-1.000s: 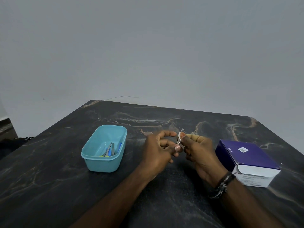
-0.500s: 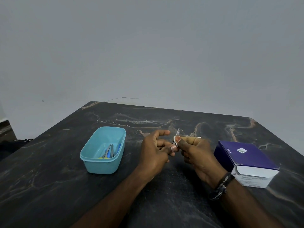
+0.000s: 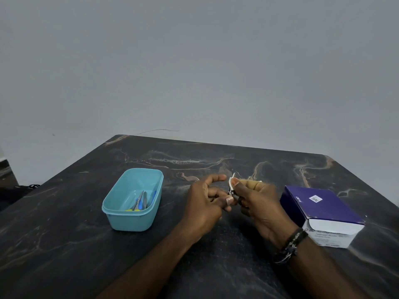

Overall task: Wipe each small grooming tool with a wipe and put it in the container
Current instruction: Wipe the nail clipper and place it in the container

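Both hands are raised just above the dark marbled table [image 3: 64,244], near its middle, and meet fingertip to fingertip. The right hand [image 3: 257,203] pinches a small white wipe [image 3: 231,182] between thumb and curled fingers; the wipe is folded against a small metal grooming tool [image 3: 232,192], of which only a shiny lower part and a thin tip above the wipe show. The tool's type cannot be told with certainty. The left hand [image 3: 205,203] has its fingers curled, with the fingertips at the lower end of the tool; the index finger arches above, apart from the wipe. Whether the left hand truly grips the tool or only steadies it cannot be told.

The turquoise container [image 3: 121,214] stands on the table to the left of the hands, well apart from them. Inside lie several tools [image 3: 140,201], among them a pair with blue handles and something yellow at the near end.

To the right of the hands sits a purple and white box [image 3: 319,210], near the right wrist, which bears dark bracelets [image 3: 289,244].
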`<state>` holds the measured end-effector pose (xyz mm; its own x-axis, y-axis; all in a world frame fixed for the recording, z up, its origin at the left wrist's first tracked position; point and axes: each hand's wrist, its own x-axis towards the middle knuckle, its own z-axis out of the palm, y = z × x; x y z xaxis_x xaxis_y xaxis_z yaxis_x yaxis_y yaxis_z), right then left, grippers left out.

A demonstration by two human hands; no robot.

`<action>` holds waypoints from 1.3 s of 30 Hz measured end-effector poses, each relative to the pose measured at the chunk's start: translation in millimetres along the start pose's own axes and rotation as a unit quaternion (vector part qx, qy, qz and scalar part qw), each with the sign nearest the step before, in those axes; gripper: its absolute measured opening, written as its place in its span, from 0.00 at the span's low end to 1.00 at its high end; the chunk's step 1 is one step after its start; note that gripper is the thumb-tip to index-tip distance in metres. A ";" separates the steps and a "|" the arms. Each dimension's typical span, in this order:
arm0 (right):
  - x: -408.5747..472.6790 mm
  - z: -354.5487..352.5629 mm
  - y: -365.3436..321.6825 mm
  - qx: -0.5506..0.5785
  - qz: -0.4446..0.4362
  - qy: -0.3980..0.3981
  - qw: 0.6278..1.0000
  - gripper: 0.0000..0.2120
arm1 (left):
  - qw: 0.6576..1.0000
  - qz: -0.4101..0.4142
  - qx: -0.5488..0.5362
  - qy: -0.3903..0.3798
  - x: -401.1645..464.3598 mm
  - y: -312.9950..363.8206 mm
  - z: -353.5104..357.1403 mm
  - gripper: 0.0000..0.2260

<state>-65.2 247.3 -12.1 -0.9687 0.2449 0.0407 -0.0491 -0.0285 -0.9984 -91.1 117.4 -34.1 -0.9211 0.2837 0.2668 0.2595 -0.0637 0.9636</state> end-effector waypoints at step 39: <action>7.4 -10.0 -2.2 0.022 -0.002 0.041 0.999 0.10 | 0.999 -0.003 -0.002 -0.043 -1.0 3.1 1.2 0.18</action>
<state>-69.9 258.9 -10.1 -0.9455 0.3232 0.0391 -0.0648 -0.0692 -0.9955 -89.0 118.0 -31.3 -0.8940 0.3661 0.2585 0.2523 -0.0656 0.9654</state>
